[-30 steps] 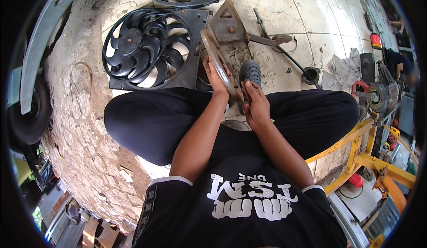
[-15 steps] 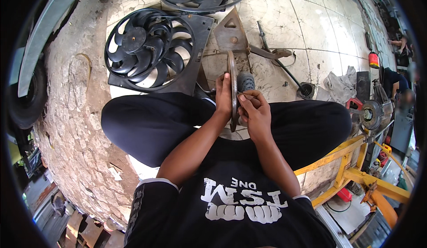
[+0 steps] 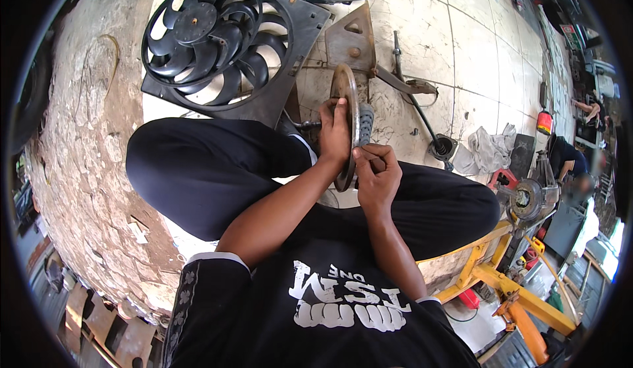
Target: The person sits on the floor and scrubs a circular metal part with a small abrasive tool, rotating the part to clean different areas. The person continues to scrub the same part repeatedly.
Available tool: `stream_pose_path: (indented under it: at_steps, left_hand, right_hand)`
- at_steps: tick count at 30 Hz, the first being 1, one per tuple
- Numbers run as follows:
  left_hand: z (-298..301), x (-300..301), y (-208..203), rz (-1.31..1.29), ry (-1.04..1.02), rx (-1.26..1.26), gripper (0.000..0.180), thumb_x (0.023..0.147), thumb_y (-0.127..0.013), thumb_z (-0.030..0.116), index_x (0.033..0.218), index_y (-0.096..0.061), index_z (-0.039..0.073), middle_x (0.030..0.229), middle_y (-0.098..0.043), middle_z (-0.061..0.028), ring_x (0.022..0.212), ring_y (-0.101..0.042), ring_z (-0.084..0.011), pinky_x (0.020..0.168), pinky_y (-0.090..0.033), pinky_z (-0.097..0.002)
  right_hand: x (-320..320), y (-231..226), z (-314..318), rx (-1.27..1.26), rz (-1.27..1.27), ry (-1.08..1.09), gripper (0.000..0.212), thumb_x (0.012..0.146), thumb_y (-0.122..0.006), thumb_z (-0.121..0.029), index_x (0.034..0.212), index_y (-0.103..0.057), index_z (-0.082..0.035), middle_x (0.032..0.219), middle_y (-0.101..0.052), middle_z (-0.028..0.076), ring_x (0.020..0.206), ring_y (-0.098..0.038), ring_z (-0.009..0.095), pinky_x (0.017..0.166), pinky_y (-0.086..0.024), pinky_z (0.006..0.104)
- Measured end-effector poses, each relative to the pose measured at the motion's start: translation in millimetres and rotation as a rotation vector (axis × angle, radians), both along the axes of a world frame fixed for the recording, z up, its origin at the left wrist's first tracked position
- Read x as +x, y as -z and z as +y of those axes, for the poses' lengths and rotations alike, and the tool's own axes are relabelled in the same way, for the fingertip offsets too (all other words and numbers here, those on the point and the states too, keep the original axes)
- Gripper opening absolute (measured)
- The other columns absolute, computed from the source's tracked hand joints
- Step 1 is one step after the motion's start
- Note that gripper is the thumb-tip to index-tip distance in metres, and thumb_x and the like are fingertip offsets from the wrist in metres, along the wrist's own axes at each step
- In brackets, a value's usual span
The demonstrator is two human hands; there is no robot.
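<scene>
A thin, round, brownish metal disc [image 3: 345,81] stands on edge between my hands, seen nearly edge-on above my crossed legs. My left hand [image 3: 335,137] grips it from the left, fingers along its face and the thumb side hidden. From the right, my right hand [image 3: 378,175] is closed in a pinch, with thumb and bent fingers against the disc's rim. Whatever small thing may sit in that pinch cannot be made out. Behind the disc shows a grey shoe [image 3: 366,122].
A black radiator fan [image 3: 194,24] in its shroud lies ahead to the left. Beyond the disc are a rusty bracket [image 3: 349,41] and a long rod [image 3: 419,107]. A grey cloth [image 3: 491,150] and yellow frame [image 3: 521,297] are right. Another person [image 3: 572,157] is at far right.
My view has shifted, so the fan and floor sit higher in it. The disc has tilted, showing more of its face. Both hands stay on it.
</scene>
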State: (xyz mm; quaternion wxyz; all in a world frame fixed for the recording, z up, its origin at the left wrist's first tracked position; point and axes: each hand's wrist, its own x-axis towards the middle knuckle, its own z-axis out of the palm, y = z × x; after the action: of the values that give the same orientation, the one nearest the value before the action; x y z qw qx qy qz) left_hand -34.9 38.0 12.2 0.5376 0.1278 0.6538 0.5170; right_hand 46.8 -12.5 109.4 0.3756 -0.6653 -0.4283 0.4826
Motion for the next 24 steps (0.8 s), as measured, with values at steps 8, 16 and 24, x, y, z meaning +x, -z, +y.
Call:
stream_pose_path:
  at_steps: [8,16,24]
  left_hand:
    - [5.5,-3.0,-18.9,0.028,0.034,-0.038,0.056,0.105,-0.043,0.057,0.131,-0.049,0.008,0.116,-0.066,-0.0269,0.110,-0.064,-0.0408,0.098,-0.045,-0.0457]
    - [9.4,-4.3,-21.6,0.080,0.085,-0.114,0.055,0.105,-0.041,0.056,0.134,-0.048,0.011,0.117,-0.066,-0.0303,0.112,-0.063,-0.0484,0.099,-0.045,-0.0493]
    - [12.5,-9.0,-34.8,0.079,0.149,-0.192,0.055,0.105,-0.040,0.058,0.134,-0.046,0.012,0.122,-0.065,-0.0335,0.118,-0.060,-0.0511,0.102,-0.043,-0.0514]
  right_hand:
    - [-5.7,-8.8,38.2,-0.045,-0.012,-0.055,0.018,0.091,-0.078,-0.003,0.096,-0.063,0.005,0.088,-0.072,0.009,0.086,-0.067,0.009,0.076,-0.053,0.0236]
    - [-0.3,-3.7,14.9,0.003,-0.091,-0.035,0.019,0.091,-0.078,-0.003,0.093,-0.062,0.006,0.089,-0.071,0.011,0.087,-0.067,0.011,0.080,-0.055,0.0262]
    - [1.8,-3.7,8.3,-0.015,-0.101,-0.028,0.017,0.091,-0.077,-0.002,0.094,-0.062,0.005,0.096,-0.070,0.012,0.091,-0.067,0.013,0.082,-0.056,0.0270]
